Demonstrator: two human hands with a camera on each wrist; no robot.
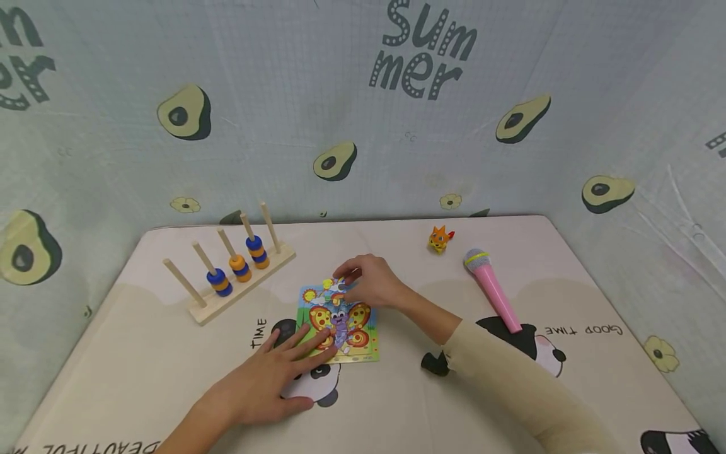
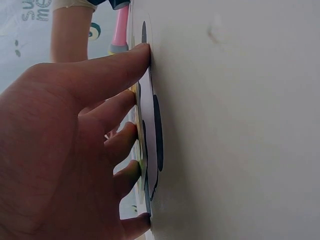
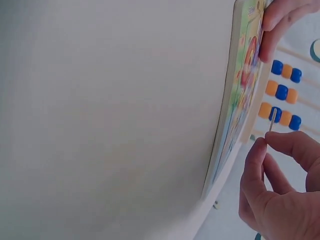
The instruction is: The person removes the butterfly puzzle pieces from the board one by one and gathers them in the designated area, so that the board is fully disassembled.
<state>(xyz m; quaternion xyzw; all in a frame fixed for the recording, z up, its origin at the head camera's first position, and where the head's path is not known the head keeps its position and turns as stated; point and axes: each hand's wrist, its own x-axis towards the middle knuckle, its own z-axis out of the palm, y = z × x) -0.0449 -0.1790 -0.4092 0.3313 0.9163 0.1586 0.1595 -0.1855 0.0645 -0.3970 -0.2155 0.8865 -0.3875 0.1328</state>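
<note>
A jigsaw puzzle board (image 1: 371,353) with a butterfly picture lies flat on the table. My left hand (image 1: 271,381) rests with spread fingers on its lower left part, the thumb on the tablecloth. In the left wrist view the fingertips (image 2: 131,131) touch the board's edge and surface. Over the board's top edge, my right hand (image 1: 371,282) pinches a thin puzzle piece between thumb and forefinger. The right wrist view shows this puzzle piece (image 3: 273,120) edge-on, apart from the board (image 3: 231,107); its picture is hidden there.
A wooden peg stacker (image 1: 249,287) with blue and orange rings stands at the left, several pegs upright. Toward the back right sits a small orange animal figure (image 1: 439,240). A pink toy microphone (image 1: 495,290) lies to the right of my right forearm. Printed cloth hangs behind the table.
</note>
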